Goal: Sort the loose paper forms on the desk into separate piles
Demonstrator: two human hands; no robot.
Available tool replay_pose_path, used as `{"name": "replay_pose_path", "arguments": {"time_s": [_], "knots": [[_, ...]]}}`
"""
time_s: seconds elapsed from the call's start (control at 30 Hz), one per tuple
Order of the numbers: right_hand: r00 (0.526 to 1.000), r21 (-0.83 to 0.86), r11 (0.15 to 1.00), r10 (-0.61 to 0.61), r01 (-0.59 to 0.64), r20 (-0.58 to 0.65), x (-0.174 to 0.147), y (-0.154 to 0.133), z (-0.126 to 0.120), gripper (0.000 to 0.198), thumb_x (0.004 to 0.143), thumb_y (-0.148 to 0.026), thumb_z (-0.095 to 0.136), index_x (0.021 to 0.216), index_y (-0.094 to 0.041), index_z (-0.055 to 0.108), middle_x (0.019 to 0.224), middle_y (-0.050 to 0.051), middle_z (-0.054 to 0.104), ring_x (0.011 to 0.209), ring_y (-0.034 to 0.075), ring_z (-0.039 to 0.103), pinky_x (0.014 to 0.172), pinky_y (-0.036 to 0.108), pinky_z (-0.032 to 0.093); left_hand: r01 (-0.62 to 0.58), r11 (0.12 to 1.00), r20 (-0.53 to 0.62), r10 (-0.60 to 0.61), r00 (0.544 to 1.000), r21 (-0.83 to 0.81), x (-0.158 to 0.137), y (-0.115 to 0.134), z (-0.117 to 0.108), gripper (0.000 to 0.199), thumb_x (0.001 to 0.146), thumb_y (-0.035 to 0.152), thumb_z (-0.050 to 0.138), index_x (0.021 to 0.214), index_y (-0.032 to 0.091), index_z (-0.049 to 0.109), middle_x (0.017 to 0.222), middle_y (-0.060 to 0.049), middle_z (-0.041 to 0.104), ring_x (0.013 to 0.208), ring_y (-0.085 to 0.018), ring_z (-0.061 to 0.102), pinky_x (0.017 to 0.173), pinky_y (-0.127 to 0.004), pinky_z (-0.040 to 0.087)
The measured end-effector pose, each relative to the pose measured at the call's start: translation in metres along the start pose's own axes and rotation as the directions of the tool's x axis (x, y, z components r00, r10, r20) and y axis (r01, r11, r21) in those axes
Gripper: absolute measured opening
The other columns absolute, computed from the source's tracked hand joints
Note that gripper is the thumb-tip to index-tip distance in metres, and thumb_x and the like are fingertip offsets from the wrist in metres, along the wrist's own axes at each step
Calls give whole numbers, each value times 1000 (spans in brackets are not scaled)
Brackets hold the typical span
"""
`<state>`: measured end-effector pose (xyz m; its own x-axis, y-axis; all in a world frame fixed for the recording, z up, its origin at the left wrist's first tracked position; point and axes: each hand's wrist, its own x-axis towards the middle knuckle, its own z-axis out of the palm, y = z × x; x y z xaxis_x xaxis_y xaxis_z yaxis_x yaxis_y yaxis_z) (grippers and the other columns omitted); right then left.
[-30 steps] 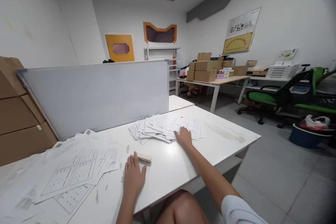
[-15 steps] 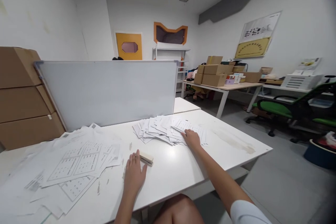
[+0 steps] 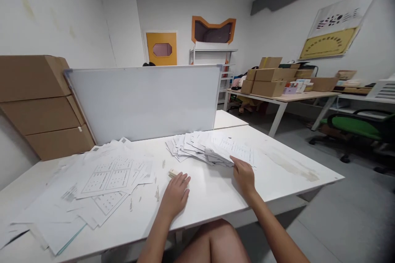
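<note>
My left hand (image 3: 175,195) lies over a cream stapler (image 3: 174,172), fingers curled across it; only the stapler's far end shows. To the right, my right hand (image 3: 245,176) is at the near edge of a spread pile of printed papers (image 3: 193,144). Its fingertips grip the corner of a top sheet (image 3: 221,153), which is bent up a little; the thumb is mostly hidden. A broader heap of printed sheets (image 3: 115,174) covers the left side of the white table (image 3: 210,197).
A whiteboard (image 3: 145,102) stands upright along the table's back edge. Stacked cardboard boxes (image 3: 46,111) rise at the far left. Beyond, another table (image 3: 314,98) carries boxes, and a green chair (image 3: 354,128) stands at the right.
My left hand has moved from beside the stapler onto it, covering most of it. My right hand has slid to the pile's near edge, where a sheet corner is now lifted. The view has turned left.
</note>
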<state>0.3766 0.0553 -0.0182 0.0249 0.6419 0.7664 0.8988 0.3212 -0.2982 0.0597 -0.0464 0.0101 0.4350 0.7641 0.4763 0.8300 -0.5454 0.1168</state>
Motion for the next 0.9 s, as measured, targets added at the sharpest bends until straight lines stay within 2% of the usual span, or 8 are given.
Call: {"name": "replay_pose_path", "arguments": {"time_s": [0.13, 0.23, 0.4, 0.47, 0.57, 0.67, 0.73, 0.9], "knots": [[996, 183, 980, -61, 72, -67, -54, -32, -23, 39, 89, -15, 38, 115, -22, 66, 106, 7, 72, 97, 24, 66, 85, 40, 51, 95, 995, -151, -91, 984, 19, 1, -6, 8, 36, 92, 22, 42, 125, 19, 55, 116, -11, 62, 118, -25, 53, 99, -43, 47], [993, 291, 955, -87, 59, 83, -97, -58, -43, 45, 88, -13, 37, 124, -26, 61, 112, 5, 70, 102, 23, 65, 85, 40, 53, 107, 993, -208, -95, 974, 44, 2, -7, 10, 32, 90, 21, 44, 118, 19, 59, 108, -10, 63, 117, -27, 54, 99, -46, 46], [839, 410, 899, -339, 154, 427, -111, -72, -87, 60, 87, -20, 45, 146, -26, 35, 144, 8, 45, 127, 25, 49, 103, 43, 42, 38, 995, -129, -26, 991, 94, 6, -6, 5, 27, 90, 18, 42, 104, 20, 65, 90, -8, 65, 119, -29, 52, 101, -48, 44], [818, 447, 889, -331, 103, 470, -100, -67, -104, 63, 88, -28, 48, 148, -24, 30, 147, 9, 42, 128, 25, 47, 104, 41, 41, 22, 994, -95, -12, 995, 108, 8, -5, 1, 25, 88, 18, 44, 100, 19, 66, 91, -9, 65, 121, -31, 50, 102, -49, 43], [907, 293, 941, 32, -168, 420, -85, -52, -115, 54, 88, -34, 44, 141, -20, 41, 134, 12, 55, 120, 27, 53, 99, 42, 43, -34, 995, -66, 40, 997, 93, 11, -1, -5, 19, 83, 21, 52, 96, 21, 67, 101, -9, 66, 126, -33, 45, 107, -55, 34], [813, 76, 842, 487, -534, 319, -79, -38, -113, 47, 85, -35, 42, 125, -13, 55, 115, 16, 62, 101, 27, 60, 87, 41, 47, -171, 985, -7, 171, 985, 24, 11, 3, -11, 18, 81, 22, 54, 95, 23, 66, 105, -6, 67, 128, -32, 44, 112, -55, 26], [735, 42, 773, 583, -633, 346, -80, -34, -110, 42, 83, -37, 42, 113, -13, 60, 106, 14, 64, 89, 24, 62, 79, 37, 47, -227, 974, 28, 228, 973, -24, 10, 6, -15, 16, 81, 23, 54, 92, 24, 66, 99, -5, 68, 126, -30, 46, 111, -52, 27], [683, 121, 726, 559, -677, 470, -89, -34, -110, 28, 78, -39, 45, 88, -19, 63, 85, 6, 66, 78, 21, 60, 66, 30, 41, -236, 970, 50, 239, 970, -56, 9, 10, -17, 12, 81, 22, 56, 89, 22, 65, 92, -6, 66, 118, -28, 50, 104, -48, 36]]}}
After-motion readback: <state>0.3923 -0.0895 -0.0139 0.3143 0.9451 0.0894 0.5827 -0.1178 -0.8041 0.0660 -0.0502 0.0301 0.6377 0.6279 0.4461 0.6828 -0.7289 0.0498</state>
